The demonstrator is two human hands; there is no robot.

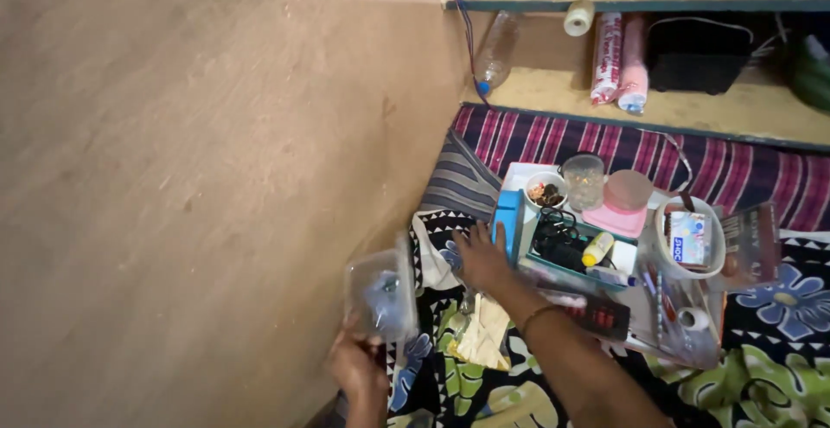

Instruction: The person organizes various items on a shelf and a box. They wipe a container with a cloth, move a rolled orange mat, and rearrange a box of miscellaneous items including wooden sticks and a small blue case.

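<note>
My left hand (356,367) is low at the bottom, gripping a clear plastic container (380,294) with small dark items inside, held up beside the wall. Further right, my right hand (481,257) reaches forward with fingers spread, resting flat on the patterned cloth (778,367) next to a blue box (507,225) at the edge of a teal tray (527,251). A thin bracelet circles that wrist. The tray holds black cables and a small yellow bottle (596,248).
A plain tan wall (199,177) fills the left. Beyond the tray stand a glass jar (584,181), a small bowl (545,191), a pink lid (628,191) and a white bowl holding a packet (689,238). Shelves above carry a plastic bottle (497,52), rolls and a black box.
</note>
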